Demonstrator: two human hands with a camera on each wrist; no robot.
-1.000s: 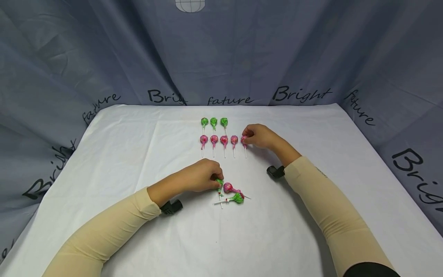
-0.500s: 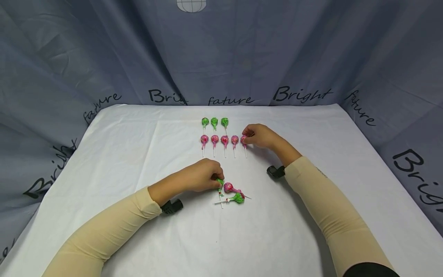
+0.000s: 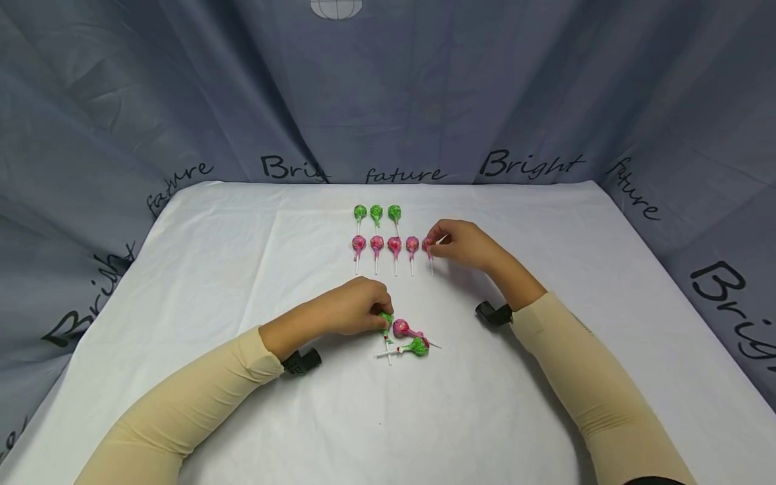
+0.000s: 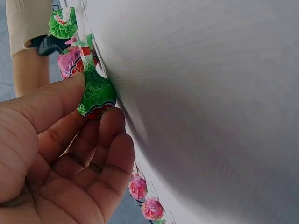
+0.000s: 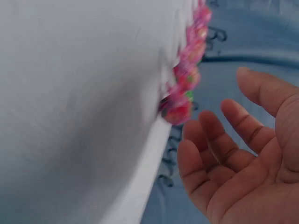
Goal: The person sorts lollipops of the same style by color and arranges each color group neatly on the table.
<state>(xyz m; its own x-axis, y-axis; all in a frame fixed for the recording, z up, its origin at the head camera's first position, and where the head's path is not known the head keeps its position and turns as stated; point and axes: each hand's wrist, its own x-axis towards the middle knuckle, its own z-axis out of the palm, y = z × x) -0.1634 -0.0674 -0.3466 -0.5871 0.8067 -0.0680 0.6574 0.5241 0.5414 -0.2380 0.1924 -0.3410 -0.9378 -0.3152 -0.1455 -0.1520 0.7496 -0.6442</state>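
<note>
With thumb and fingertips, my left hand pinches the wrapped head of a green lollipop, its stick pointing toward me in the head view. Right beside it lie a loose pink lollipop and another green lollipop, crossing each other. Farther back, my right hand is at the right end of a row of pink lollipops. Its fingers are spread and apart from the end pink lollipop in the right wrist view. Behind that row are 3 green lollipops, sticks toward me.
A white cloth covers the table. Grey-blue curtains with printed lettering hang behind its far edge and at both sides. Black wrist cameras sit under both wrists.
My right hand has let go of the end pink lollipop and drawn slightly to the right, its forearm shifting too. The left hand stays on the green lollipop.
</note>
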